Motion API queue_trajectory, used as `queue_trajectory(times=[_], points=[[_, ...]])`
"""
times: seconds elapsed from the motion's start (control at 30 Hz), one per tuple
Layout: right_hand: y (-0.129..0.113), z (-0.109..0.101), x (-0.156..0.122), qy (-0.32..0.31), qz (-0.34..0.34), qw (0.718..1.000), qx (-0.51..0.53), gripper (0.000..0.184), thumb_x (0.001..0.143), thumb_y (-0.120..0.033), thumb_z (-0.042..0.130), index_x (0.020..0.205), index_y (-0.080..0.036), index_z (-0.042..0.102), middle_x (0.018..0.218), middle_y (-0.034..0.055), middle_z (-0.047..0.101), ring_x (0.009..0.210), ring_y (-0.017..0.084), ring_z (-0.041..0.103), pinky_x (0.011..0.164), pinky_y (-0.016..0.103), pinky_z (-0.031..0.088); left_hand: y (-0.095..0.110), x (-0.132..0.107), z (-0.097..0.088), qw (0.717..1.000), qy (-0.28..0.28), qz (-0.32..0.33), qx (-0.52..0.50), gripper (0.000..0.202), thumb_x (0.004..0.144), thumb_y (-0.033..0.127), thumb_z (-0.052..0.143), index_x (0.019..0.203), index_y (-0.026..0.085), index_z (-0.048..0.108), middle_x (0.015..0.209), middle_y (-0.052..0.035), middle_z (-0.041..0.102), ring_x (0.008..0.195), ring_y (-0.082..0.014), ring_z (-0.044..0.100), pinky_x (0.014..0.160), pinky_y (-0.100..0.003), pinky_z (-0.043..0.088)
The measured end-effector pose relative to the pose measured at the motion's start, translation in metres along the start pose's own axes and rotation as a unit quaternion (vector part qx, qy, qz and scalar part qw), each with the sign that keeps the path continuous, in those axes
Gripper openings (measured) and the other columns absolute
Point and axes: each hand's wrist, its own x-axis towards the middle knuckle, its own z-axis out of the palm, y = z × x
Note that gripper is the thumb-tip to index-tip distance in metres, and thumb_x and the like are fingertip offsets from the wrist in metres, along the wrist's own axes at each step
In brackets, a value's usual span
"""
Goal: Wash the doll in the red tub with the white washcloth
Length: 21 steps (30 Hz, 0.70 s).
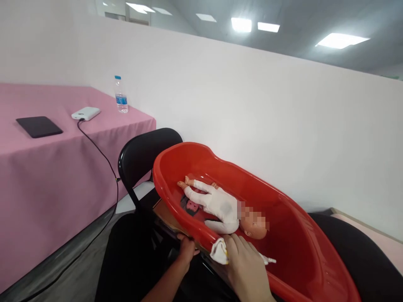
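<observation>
A red baby bathtub (pixel 226 165) holds a baby doll (pixel 220 203) in a white suit, lying on its back with its head toward the right. My right hand (pixel 247 262) is closed over the near rim, gripping a white cloth (pixel 218 251). The cloth drapes on the rim, and one thin end sticks out inside the tub. Below the rim, outside the tub, my left hand (pixel 188 247) is curled beside a brown board-like piece (pixel 166 214). What its fingers hold is hidden.
A black chair (pixel 146 151) stands left of the tub, by a white wall. On the pink-covered table (pixel 63 163) are a water bottle (pixel 121 98), a white power bank (pixel 85 113) and a black tablet (pixel 39 126). A black cable (pixel 107 157) hangs down to the floor.
</observation>
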Motion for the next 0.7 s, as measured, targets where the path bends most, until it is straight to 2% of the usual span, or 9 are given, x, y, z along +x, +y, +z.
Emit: queue_trajectory(times=[0.17,0.3,0.4,0.53,0.7], points=[[0.018,-0.012,-0.003,0.018,-0.001,1.0,-0.009,0.039,0.078,0.003,0.045,0.109,-0.02,0.053,0.088,0.0039,0.062,0.077,0.024,0.053,0.073,0.035,0.034,0.002,-0.012,0.005,1.0,-0.003,-0.004,0.017,0.043,0.093,0.03,0.063,0.124,0.022,0.035,0.131,-0.016,0.064,0.113,-0.0283,0.07,0.088,-0.042,0.063],[0.012,-0.012,-0.001,0.027,0.007,0.999,-0.017,0.03,0.08,0.0,0.047,0.101,-0.021,0.052,0.082,0.0024,0.06,0.072,0.023,0.051,0.069,0.034,0.031,0.003,-0.017,0.008,0.999,0.012,0.008,0.031,0.04,0.096,0.03,0.06,0.123,0.021,0.033,0.138,-0.0176,0.058,0.117,-0.028,0.068,0.085,-0.039,0.065],[0.007,-0.009,0.001,0.03,0.011,0.999,-0.013,0.031,0.08,0.0,0.047,0.101,-0.022,0.052,0.082,0.0018,0.061,0.072,0.023,0.052,0.068,0.034,0.03,0.003,-0.018,0.01,1.0,0.016,0.007,0.021,0.037,0.097,0.03,0.057,0.122,0.022,0.031,0.134,-0.0159,0.061,0.113,-0.0269,0.07,0.085,-0.04,0.065],[0.009,-0.015,0.006,-0.002,0.014,1.0,-0.007,0.031,0.081,0.002,0.046,0.101,-0.021,0.052,0.083,0.0022,0.061,0.074,0.023,0.053,0.07,0.034,0.03,0.0,-0.019,0.012,1.0,0.024,0.004,-0.002,0.038,0.097,0.026,0.058,0.122,0.023,0.03,0.127,-0.0147,0.065,0.109,-0.0268,0.071,0.088,-0.045,0.065],[0.012,-0.035,0.019,-0.029,0.035,0.999,0.005,0.033,0.078,0.005,0.044,0.095,-0.021,0.053,0.084,0.0027,0.061,0.075,0.022,0.053,0.07,0.033,0.029,-0.01,-0.024,0.011,0.998,0.038,0.038,-0.009,0.034,0.096,0.019,0.057,0.12,0.022,0.033,0.139,-0.0173,0.058,0.12,-0.0286,0.067,0.085,-0.044,0.067]])
